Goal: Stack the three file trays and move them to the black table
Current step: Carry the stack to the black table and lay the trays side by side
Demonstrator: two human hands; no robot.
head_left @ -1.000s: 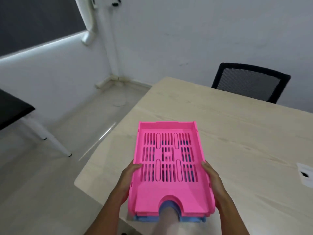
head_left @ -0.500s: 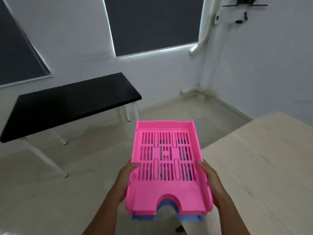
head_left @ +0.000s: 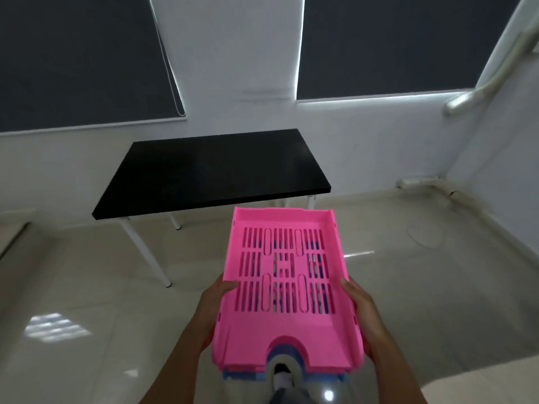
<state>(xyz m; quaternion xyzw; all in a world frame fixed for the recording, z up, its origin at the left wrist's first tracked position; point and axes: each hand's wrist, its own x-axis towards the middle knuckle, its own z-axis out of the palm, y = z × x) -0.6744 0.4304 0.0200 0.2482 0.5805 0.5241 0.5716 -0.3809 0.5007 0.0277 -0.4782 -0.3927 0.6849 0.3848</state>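
Note:
I hold a stack of file trays in the air over the floor. The top pink tray (head_left: 287,325) has a slotted bottom and a round notch at its near edge. A blue tray (head_left: 245,376) shows under it at the near edge; a second pink edge lies between them. My left hand (head_left: 214,304) grips the stack's left side and my right hand (head_left: 363,310) grips its right side. The black table (head_left: 210,170) stands ahead, past the stack's far edge, against the white wall.
The black table has thin white legs (head_left: 145,252). Glossy beige floor tiles (head_left: 87,316) lie between me and it. A corner of the light wooden table (head_left: 495,386) shows at the lower right. A white pipe (head_left: 417,182) runs along the right wall's base.
My view has turned left, away from the wooden table. The black table has come to the centre and is closer. Both hands keep the same grip on the stack.

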